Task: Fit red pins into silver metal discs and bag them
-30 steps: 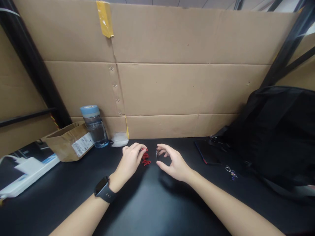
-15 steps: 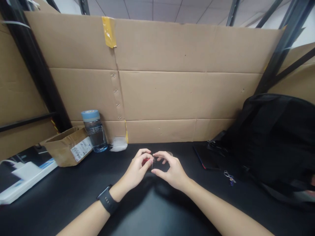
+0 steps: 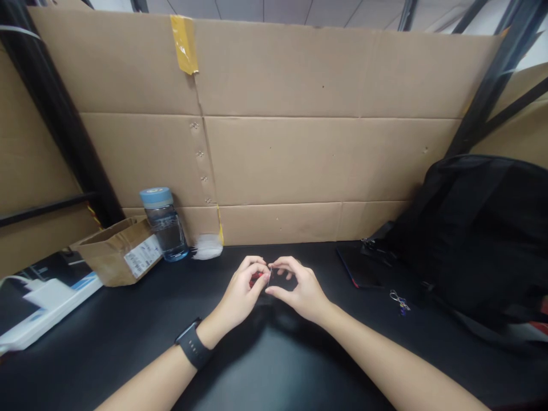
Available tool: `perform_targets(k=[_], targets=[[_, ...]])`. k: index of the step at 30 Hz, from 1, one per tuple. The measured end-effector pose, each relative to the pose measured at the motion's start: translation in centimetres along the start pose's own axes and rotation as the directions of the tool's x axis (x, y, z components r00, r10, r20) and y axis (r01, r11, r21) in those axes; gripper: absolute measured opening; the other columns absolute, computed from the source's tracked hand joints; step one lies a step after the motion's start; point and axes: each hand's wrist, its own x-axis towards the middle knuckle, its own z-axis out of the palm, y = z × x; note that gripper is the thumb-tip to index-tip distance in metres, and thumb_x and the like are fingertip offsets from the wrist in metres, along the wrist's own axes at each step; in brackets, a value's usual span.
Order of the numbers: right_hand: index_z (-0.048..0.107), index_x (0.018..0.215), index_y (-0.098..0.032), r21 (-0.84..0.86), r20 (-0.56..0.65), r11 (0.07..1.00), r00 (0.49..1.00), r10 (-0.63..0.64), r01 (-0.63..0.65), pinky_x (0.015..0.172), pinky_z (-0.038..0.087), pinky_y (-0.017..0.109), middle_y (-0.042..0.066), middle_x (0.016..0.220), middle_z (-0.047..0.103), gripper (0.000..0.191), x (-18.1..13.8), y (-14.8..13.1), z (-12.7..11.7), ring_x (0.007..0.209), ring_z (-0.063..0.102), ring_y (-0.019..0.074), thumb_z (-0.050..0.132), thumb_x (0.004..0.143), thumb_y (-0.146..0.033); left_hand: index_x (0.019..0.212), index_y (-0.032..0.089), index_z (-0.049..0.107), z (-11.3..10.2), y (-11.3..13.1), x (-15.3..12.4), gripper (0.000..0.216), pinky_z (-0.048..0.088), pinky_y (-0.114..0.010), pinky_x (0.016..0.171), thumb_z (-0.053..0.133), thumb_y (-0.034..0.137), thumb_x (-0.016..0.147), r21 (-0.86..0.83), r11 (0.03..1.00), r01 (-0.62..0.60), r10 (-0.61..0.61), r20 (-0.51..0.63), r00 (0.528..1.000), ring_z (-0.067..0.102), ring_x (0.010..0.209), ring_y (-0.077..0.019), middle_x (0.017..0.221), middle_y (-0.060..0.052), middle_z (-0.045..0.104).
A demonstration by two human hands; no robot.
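My left hand [image 3: 242,287] is closed, thumb against fingers, around a small red thing [image 3: 256,278] that is mostly covered by the fingers, so its kind does not show. A thin pale strand or edge [image 3: 269,277] stands almost upright beside the left fingertips. Facing it, my right hand [image 3: 300,288] is curved, with index fingertip at the strand's upper end and thumb tip at its lower end. Both hands are close together just above the black table [image 3: 274,365]. A black watch [image 3: 193,343] is on my left wrist.
On the left are a power strip [image 3: 55,317] with a white charger [image 3: 49,295], a brown paper bag [image 3: 107,260] and a blue-lidded water bottle [image 3: 165,225]. To the right lie a dark flat device [image 3: 359,268], a small trinket [image 3: 400,302] and a black backpack [image 3: 483,240]. Cardboard [image 3: 274,165] stands behind.
The camera view has tilted slightly downward. My hands keep nearly the same pose around the red thing and thin strand, with only a slight shift.
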Motion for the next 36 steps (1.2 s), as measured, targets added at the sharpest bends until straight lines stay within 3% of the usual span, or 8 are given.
perform_targets(k=[11, 14, 18, 21, 24, 28, 31, 36], targets=[[0.066, 0.100, -0.025, -0.013, 0.046, 1.000, 0.999, 0.019, -0.019, 0.075, 0.051, 0.031, 0.001, 0.097, 0.072, 0.025, 0.1, -0.1, 0.0, 0.083, 0.064, 0.0168, 0.079, 0.086, -0.042, 0.094, 0.022, 0.067, 0.0, 0.3, -0.2, 0.013, 0.047, -0.040, 0.099, 0.056, 0.026, 0.099, 0.214, 0.971, -0.108, 0.123, -0.057, 0.991, 0.059, 0.113, -0.0239, 0.115, -0.008, 0.059], [0.065, 0.100, -0.025, 0.025, 0.110, 1.000, 0.994, -0.012, 0.009, 0.075, 0.051, 0.030, 0.002, 0.105, 0.071, 0.018, 0.3, -0.2, -0.3, 0.090, 0.064, 0.0169, 0.072, 0.092, -0.039, 0.094, 0.023, 0.069, -0.3, 0.6, -0.2, 0.012, 0.047, -0.041, 0.097, 0.058, 0.025, 0.099, 0.288, 0.949, -0.128, 0.154, -0.072, 0.985, 0.059, 0.113, -0.0245, 0.115, -0.007, 0.059], [0.064, 0.106, -0.025, 0.069, 0.143, 0.995, 0.986, -0.087, 0.078, 0.086, 0.052, 0.031, 0.006, 0.126, 0.064, 0.018, 0.3, -0.1, -0.5, 0.112, 0.061, 0.0200, 0.072, 0.091, -0.032, 0.091, 0.023, 0.070, -0.7, 0.7, -0.2, 0.014, 0.047, -0.041, 0.097, 0.058, 0.026, 0.099, 0.303, 0.944, -0.127, 0.156, -0.074, 0.985, 0.059, 0.113, -0.0245, 0.113, -0.007, 0.060], [0.066, 0.097, -0.024, 0.052, 0.091, 0.997, 0.994, -0.053, 0.049, 0.091, 0.050, 0.034, 0.006, 0.122, 0.064, 0.004, 0.3, 0.2, -0.2, 0.110, 0.061, 0.0192, 0.063, 0.097, -0.026, 0.089, 0.022, 0.070, -0.7, 0.7, -0.1, 0.015, 0.047, -0.040, 0.097, 0.060, 0.029, 0.098, 0.284, 0.951, -0.122, 0.146, -0.065, 0.987, 0.059, 0.113, -0.0246, 0.114, -0.008, 0.060], [0.067, 0.090, -0.023, -0.010, 0.055, 1.000, 0.998, 0.005, -0.004, 0.101, 0.046, 0.042, 0.006, 0.121, 0.065, 0.009, 0.3, 0.3, 0.0, 0.112, 0.060, 0.0211, 0.062, 0.097, -0.026, 0.088, 0.022, 0.068, -0.8, 0.8, -0.1, 0.020, 0.047, -0.038, 0.095, 0.056, 0.032, 0.100, 0.264, 0.957, -0.119, 0.130, -0.026, 0.991, 0.061, 0.107, -0.0228, 0.111, -0.007, 0.061], [0.068, 0.088, -0.023, -0.083, 0.032, 0.996, 0.999, 0.012, -0.009, 0.108, 0.040, 0.048, 0.007, 0.125, 0.063, 0.006, 0.4, 0.2, -0.1, 0.120, 0.056, 0.0246, 0.065, 0.093, -0.022, 0.108, 0.024, 0.064, -1.4, 1.1, 0.0, 0.024, 0.046, -0.039, 0.099, 0.042, 0.034, 0.106, 0.213, 0.970, -0.114, 0.120, -0.014, 0.993, 0.061, 0.110, -0.0220, 0.118, -0.008, 0.063], [0.068, 0.089, -0.023, -0.084, 0.017, 0.996, 1.000, -0.008, 0.009, 0.107, 0.042, 0.046, 0.008, 0.127, 0.062, 0.005, 0.4, 0.2, -0.3, 0.121, 0.053, 0.0250, 0.065, 0.093, -0.021, 0.126, 0.027, 0.059, -1.7, 1.2, -0.1, 0.028, 0.044, -0.042, 0.104, 0.055, 0.039, 0.100, 0.285, 0.949, -0.136, 0.120, 0.070, 0.990, 0.058, 0.121, -0.0250, 0.133, -0.008, 0.060], [0.068, 0.087, -0.023, -0.103, 0.040, 0.995, 0.999, -0.007, 0.011, 0.106, 0.044, 0.048, 0.008, 0.129, 0.060, 0.006, 0.4, 0.5, -0.6, 0.122, 0.051, 0.0261, 0.066, 0.092, -0.022, 0.118, 0.029, 0.067, -1.5, 0.4, -0.2, 0.025, 0.041, -0.046, 0.107, 0.060, 0.041, 0.098, 0.398, 0.897, -0.191, 0.085, 0.269, 0.959, 0.057, 0.123, -0.0267, 0.131, -0.007, 0.064]])
